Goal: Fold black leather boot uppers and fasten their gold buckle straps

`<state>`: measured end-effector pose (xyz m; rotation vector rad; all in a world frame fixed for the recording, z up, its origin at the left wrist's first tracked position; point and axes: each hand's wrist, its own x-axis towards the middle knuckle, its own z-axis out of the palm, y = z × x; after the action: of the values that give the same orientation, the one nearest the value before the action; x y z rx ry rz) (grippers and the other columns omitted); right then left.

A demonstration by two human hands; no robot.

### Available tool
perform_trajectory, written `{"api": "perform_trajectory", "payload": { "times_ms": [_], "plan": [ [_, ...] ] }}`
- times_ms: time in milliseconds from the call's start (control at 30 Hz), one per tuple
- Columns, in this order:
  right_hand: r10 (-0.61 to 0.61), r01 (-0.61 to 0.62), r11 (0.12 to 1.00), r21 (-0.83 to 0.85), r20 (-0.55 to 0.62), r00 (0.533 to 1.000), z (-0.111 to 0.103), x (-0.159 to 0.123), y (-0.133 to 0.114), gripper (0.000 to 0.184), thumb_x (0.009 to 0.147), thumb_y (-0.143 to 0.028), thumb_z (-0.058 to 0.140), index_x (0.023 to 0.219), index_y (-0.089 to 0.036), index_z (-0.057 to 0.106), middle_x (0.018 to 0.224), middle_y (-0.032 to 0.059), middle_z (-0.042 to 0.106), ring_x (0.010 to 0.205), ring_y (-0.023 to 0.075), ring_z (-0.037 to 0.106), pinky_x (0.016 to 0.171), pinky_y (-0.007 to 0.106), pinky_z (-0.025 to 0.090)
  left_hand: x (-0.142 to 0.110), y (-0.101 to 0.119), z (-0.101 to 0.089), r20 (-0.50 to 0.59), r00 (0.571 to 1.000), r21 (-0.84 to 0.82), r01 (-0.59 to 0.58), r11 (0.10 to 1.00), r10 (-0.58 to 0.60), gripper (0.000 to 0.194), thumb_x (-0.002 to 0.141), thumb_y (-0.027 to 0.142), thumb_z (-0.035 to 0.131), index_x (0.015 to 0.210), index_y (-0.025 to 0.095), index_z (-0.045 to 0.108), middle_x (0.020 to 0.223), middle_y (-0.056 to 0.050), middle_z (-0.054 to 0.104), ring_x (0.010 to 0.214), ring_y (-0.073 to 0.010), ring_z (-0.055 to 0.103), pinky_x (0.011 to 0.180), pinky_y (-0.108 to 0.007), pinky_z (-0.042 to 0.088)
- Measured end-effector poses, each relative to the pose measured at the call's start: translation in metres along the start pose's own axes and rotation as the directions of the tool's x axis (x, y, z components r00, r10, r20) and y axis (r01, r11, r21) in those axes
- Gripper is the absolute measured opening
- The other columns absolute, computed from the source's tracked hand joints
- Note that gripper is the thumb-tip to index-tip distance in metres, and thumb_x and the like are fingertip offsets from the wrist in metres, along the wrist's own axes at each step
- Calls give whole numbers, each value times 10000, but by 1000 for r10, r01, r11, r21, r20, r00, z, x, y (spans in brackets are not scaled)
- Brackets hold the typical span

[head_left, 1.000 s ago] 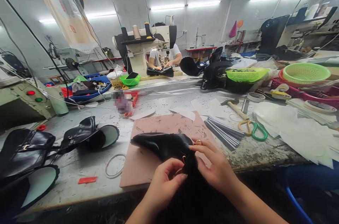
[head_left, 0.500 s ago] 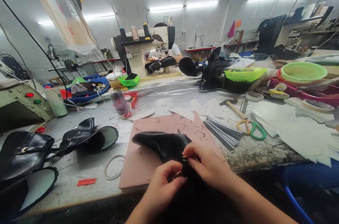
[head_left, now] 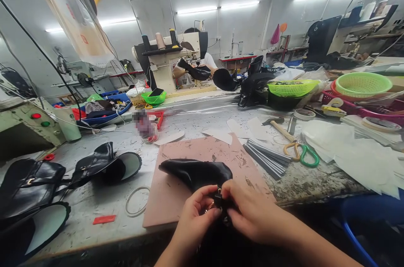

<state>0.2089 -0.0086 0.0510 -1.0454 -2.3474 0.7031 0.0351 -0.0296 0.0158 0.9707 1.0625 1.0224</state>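
A glossy black leather shoe upper (head_left: 197, 173) lies on a pink board (head_left: 164, 204) at the table's front edge, its near end running down under my hands. My left hand (head_left: 197, 212) pinches a black strap (head_left: 218, 200) with small shiny metal pieces, thumb and forefinger closed on it. From the other side, my right hand (head_left: 251, 210) grips the same strap close to the upper, fingers bent. The fingers partly cover the strap, and its lower end is lost in the dark below.
More black uppers (head_left: 91, 164) lie at left beside a tape ring (head_left: 138, 201). Scissors (head_left: 301, 154), a hammer (head_left: 280, 128), grey strips (head_left: 267, 157) and white pieces (head_left: 362, 157) are at right. Behind, a person (head_left: 208, 61) works at a sewing machine (head_left: 164, 61).
My right hand has moved slightly down, and its fingers have shifted on the strap. The upper has slid a little. Across the table, the other person has turned the upper they hold.
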Motion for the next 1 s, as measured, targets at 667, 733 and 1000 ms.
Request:
{"api": "perform_trajectory", "payload": {
  "times_ms": [667,733,1000],
  "plan": [
    [-295,279,933,-228,-39,955,18,-5,15,309,562,-33,501,795,-226,565,789,25,517,721,187,458,635,310,394,9,11,2,16,989,-117,146,982,-145,373,454,288,839,736,120,665,618,-8,620,537,-84,501,488,-181,340],
    [-351,306,916,-260,-145,925,26,-4,18,238,669,-37,477,764,-229,581,754,26,517,702,180,459,619,303,395,10,10,1,25,989,-120,151,981,-149,366,464,286,835,738,118,659,624,-10,620,541,-84,503,490,-180,338],
    [-451,422,892,-161,-295,842,28,-27,23,188,769,-37,513,790,-210,583,927,64,612,740,161,564,631,267,478,8,12,0,-37,990,-91,135,987,-139,354,508,292,813,740,128,602,586,22,571,534,-62,464,484,-161,315]
  ]
}}
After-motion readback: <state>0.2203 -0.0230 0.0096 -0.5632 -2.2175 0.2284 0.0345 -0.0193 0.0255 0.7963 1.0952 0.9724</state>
